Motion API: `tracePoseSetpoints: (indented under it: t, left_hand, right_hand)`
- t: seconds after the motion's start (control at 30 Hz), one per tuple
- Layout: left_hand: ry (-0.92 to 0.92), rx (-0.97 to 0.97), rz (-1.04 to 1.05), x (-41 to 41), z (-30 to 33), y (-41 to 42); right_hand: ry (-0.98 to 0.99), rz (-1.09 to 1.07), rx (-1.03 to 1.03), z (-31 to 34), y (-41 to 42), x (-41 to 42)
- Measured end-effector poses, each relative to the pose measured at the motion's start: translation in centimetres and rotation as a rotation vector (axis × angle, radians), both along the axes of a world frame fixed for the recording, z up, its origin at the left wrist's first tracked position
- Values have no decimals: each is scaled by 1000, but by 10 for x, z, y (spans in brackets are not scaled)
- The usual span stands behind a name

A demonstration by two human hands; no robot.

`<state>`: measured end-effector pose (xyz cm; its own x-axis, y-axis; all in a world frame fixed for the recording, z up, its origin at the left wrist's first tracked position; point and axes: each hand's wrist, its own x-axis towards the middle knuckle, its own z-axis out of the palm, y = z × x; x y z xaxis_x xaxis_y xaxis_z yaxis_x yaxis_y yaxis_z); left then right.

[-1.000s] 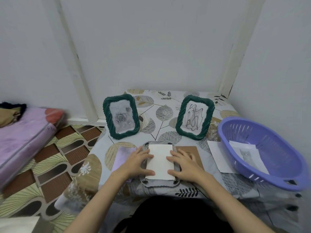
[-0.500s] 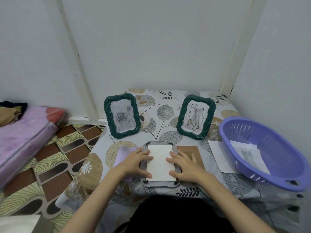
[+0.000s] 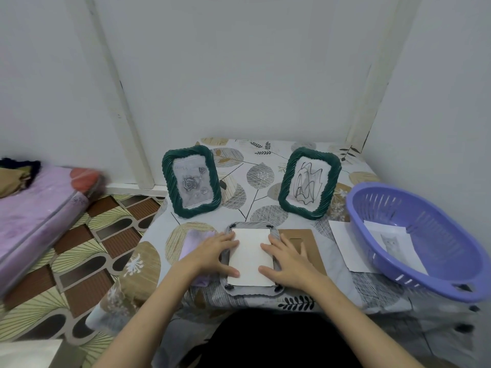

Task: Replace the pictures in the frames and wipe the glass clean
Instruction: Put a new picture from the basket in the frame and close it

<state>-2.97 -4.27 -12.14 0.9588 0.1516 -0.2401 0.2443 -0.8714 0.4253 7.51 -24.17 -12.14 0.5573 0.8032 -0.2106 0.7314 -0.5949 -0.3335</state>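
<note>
Left to right on the patterned tablecloth (image 3: pixel 268 181): a green frame with a rose drawing (image 3: pixel 191 181) stands upright at back left. A lilac cloth (image 3: pixel 191 241) lies under your left hand (image 3: pixel 215 254), whose fingers lie flat and nearly straight, pressing the white sheet (image 3: pixel 251 257) into the face-down frame (image 3: pixel 251 292). Your right hand (image 3: pixel 288 260) presses its right edge likewise, gripping nothing. A brown backing board (image 3: pixel 299 235) sits just beside it. A second green frame (image 3: pixel 309 183) stands behind. Loose paper (image 3: pixel 342 243) touches the purple basket (image 3: pixel 414 243), which holds a cat picture (image 3: pixel 392 243).
</note>
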Motion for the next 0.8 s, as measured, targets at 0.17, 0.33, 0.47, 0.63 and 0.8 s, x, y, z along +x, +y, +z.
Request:
tracePoseSetpoints:
  t: [0.17, 0.33, 0.47, 0.63, 0.8]
  left_hand:
    - [-4, -47, 25, 1, -2, -4]
    - [-11, -38, 45, 4, -4, -8]
    - [2, -62, 63, 4, -4, -6]
    - [3, -65, 76, 5, -3, -7]
    - [9, -78, 100, 7, -5, -5]
  right_hand:
    - [-17, -10, -14, -1, -2, 1]
    - [-99, -168, 95, 0, -13, 4]
    - [-286, -547, 14, 6, -27, 2]
    - [-241, -634, 24, 2, -34, 1]
    - [-121, -721, 234, 2, -36, 7]
